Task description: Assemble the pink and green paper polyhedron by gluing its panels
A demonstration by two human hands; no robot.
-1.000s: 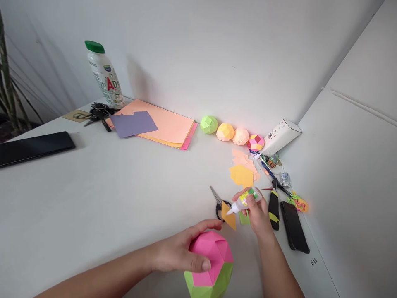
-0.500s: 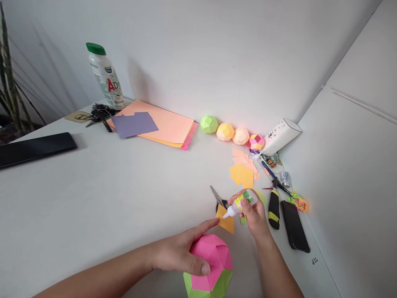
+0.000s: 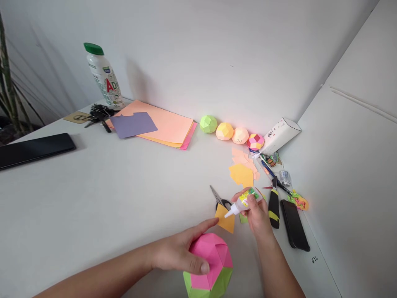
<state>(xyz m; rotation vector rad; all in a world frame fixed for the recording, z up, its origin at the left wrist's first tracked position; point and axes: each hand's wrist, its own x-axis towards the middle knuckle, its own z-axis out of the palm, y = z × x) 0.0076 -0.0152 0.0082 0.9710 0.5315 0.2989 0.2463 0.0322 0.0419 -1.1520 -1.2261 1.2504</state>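
Note:
My left hand (image 3: pixel 182 250) is wrapped round a pink and green faceted paper ball (image 3: pixel 214 263) at the lower middle, thumb across its pink top. Its stretched index finger touches the left edge of an orange paper piece (image 3: pixel 227 224) lying on the table. In my right hand (image 3: pixel 256 209) is a small white glue bottle (image 3: pixel 245 201), tilted down to the left with its nozzle over the orange piece. Behind that piece lie scissors (image 3: pixel 218 194), blades pointing away to the left and handles partly covered. A green paper scrap (image 3: pixel 243 218) shows below my right hand.
Small paper balls (image 3: pixel 224 131) line the wall beside a white box (image 3: pixel 283 134). Paper scraps (image 3: pixel 242 174), a utility knife (image 3: pixel 274 209) and a phone (image 3: pixel 294 225) lie right. Coloured sheets (image 3: pixel 167 124), keys (image 3: pixel 101 114), a bottle (image 3: pixel 104 78) and a black object (image 3: pixel 37 149) are left.
My right hand has shifted the glue bottle slightly right, and its nozzle now sits over the right part of the orange piece. My left hand and the paper ball stay nearly still.

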